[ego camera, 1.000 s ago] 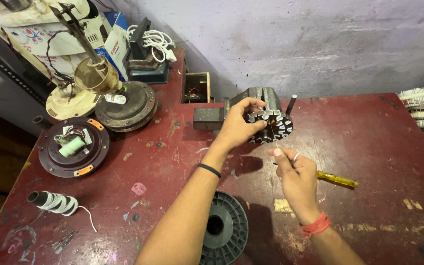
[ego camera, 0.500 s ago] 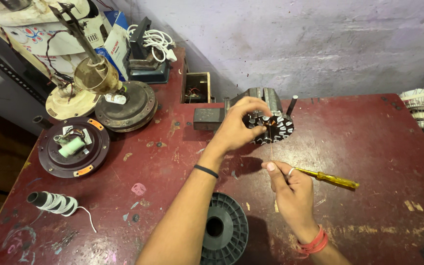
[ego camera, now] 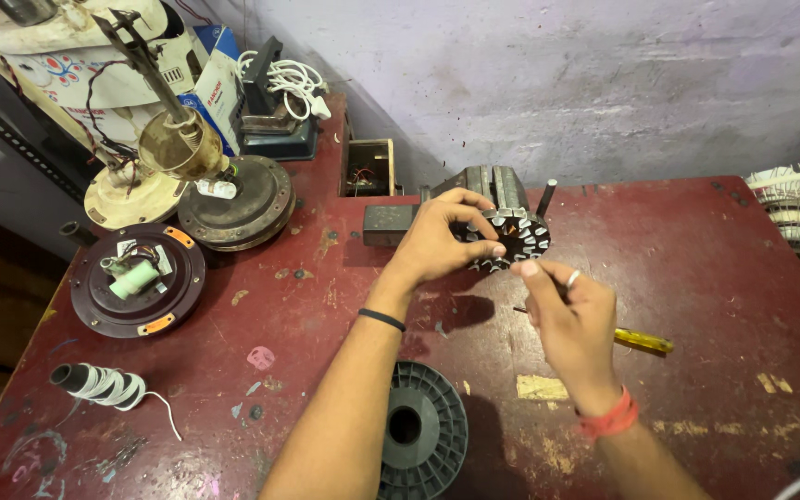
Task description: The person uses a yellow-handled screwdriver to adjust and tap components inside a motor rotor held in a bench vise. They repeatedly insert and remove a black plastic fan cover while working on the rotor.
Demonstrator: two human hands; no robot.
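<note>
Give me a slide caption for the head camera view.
Left hand grips a slotted stator core above a red workbench; right hand reaches toward it.

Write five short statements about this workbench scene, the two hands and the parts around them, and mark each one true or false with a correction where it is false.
1. The left hand grips the slotted metal stator core. True.
2. The yellow-handled screwdriver is held in the right hand. False: it lies on the red table, partly hidden behind that hand.
3. A black plastic spool lies on the table between the two forearms. True.
4. The right hand wears a black band at the wrist. False: its band is red; the black one is on the left wrist.
5. The round dark motor housing sits at the table's right edge. False: it sits near the left edge.
</note>
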